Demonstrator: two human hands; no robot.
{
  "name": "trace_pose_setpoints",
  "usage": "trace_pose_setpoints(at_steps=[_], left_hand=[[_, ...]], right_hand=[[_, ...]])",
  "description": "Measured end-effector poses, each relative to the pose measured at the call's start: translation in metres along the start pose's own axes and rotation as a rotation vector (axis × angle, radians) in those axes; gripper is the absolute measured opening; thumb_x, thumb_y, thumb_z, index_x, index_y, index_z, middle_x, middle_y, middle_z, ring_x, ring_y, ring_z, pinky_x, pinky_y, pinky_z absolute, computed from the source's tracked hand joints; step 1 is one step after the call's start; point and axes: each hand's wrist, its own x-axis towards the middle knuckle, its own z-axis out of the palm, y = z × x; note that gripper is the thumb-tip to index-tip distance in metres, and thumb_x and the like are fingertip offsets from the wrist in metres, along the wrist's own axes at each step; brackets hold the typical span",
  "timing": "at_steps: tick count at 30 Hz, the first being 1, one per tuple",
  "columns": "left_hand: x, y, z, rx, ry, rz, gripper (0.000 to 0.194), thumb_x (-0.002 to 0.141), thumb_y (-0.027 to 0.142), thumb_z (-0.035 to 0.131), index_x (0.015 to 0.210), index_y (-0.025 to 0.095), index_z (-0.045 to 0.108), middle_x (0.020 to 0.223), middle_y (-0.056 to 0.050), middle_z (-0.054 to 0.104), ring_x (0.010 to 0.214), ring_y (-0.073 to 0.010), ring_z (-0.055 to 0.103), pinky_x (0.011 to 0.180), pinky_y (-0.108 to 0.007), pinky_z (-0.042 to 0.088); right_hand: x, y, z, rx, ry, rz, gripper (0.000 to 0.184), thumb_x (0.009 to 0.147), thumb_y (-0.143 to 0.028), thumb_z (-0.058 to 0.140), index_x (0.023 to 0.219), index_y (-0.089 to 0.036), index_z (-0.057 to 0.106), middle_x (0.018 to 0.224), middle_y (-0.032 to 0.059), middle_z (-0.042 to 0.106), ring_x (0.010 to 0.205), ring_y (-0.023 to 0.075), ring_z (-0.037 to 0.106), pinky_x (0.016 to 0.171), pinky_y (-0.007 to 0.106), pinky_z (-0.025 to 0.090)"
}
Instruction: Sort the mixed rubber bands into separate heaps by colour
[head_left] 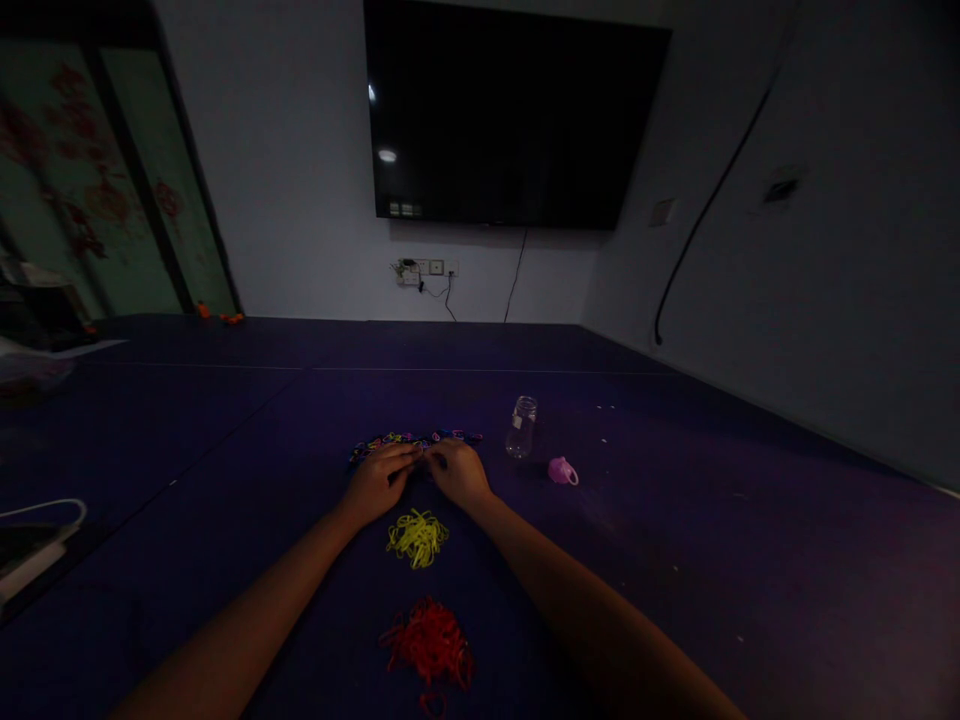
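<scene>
My left hand (381,480) and my right hand (460,472) meet almost fingertip to fingertip at the near edge of a spread of mixed-colour rubber bands (390,440). The fingers of both hands are drawn together in a pinch; anything between them is too small and dark to make out. Closer to me, between my forearms, lies a small heap of yellow rubber bands (418,538). A larger heap of red rubber bands (431,645) sits nearer still.
Right of my hands stands a clear open jar (521,428), with a pink lid with a ring (561,471) beside it. White scraps dot the dark purple floor-like surface (675,500). A white object with a cable (37,565) lies at far left. A television (517,115) hangs ahead.
</scene>
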Motion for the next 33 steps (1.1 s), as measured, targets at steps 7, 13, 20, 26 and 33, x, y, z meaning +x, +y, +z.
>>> trace_pose_setpoints(at_steps=[7, 13, 20, 26, 33], left_hand=[[0.001, -0.006, -0.008, -0.024, 0.301, -0.288, 0.03, 0.088, 0.033, 0.043, 0.095, 0.018, 0.068, 0.098, -0.008, 0.069, 0.09, -0.0202, 0.064, 0.082, -0.035, 0.051], [0.002, -0.013, -0.007, -0.03, 0.32, -0.382, 0.035, 0.09, 0.035, 0.039, 0.095, 0.017, 0.068, 0.096, -0.009, 0.07, 0.088, -0.0213, 0.064, 0.079, -0.034, 0.051], [0.0, -0.017, -0.006, -0.024, 0.314, -0.444, 0.035, 0.089, 0.035, 0.039, 0.102, 0.016, 0.066, 0.098, -0.01, 0.069, 0.09, -0.0222, 0.064, 0.083, -0.036, 0.049], [-0.001, -0.02, -0.01, 0.192, 0.342, -0.468, 0.029, 0.086, 0.029, 0.042, 0.092, 0.018, 0.068, 0.093, -0.008, 0.07, 0.091, -0.0246, 0.061, 0.086, -0.04, 0.045], [-0.005, -0.025, -0.008, 0.392, 0.163, -0.509, 0.015, 0.077, 0.025, 0.056, 0.081, 0.024, 0.07, 0.093, -0.005, 0.071, 0.091, -0.0274, 0.06, 0.078, -0.04, 0.047]], right_hand=[[-0.003, -0.013, 0.0, 0.354, -0.2, 0.014, 0.009, 0.067, -0.015, 0.062, 0.071, -0.016, 0.07, 0.054, -0.0031, 0.058, 0.049, 0.0085, 0.049, 0.049, 0.018, 0.035], [-0.001, -0.024, -0.007, 0.572, -0.75, -0.002, 0.011, 0.06, -0.023, 0.07, 0.067, -0.014, 0.072, 0.054, -0.0025, 0.06, 0.047, 0.0072, 0.047, 0.045, 0.017, 0.033], [0.001, -0.027, -0.014, 0.543, -0.693, 0.017, 0.026, 0.075, -0.034, 0.061, 0.063, -0.012, 0.069, 0.046, -0.0023, 0.055, 0.042, 0.0068, 0.042, 0.041, 0.019, 0.026], [-0.007, -0.029, -0.009, 0.081, -0.191, -0.034, 0.035, 0.087, -0.03, 0.048, 0.059, -0.016, 0.064, 0.054, 0.0002, 0.057, 0.052, 0.0091, 0.05, 0.05, 0.021, 0.028], [-0.006, -0.022, -0.012, -0.224, -0.101, 0.003, 0.034, 0.091, -0.032, 0.042, 0.068, -0.019, 0.063, 0.073, 0.0032, 0.064, 0.067, 0.0122, 0.058, 0.058, 0.022, 0.034]])
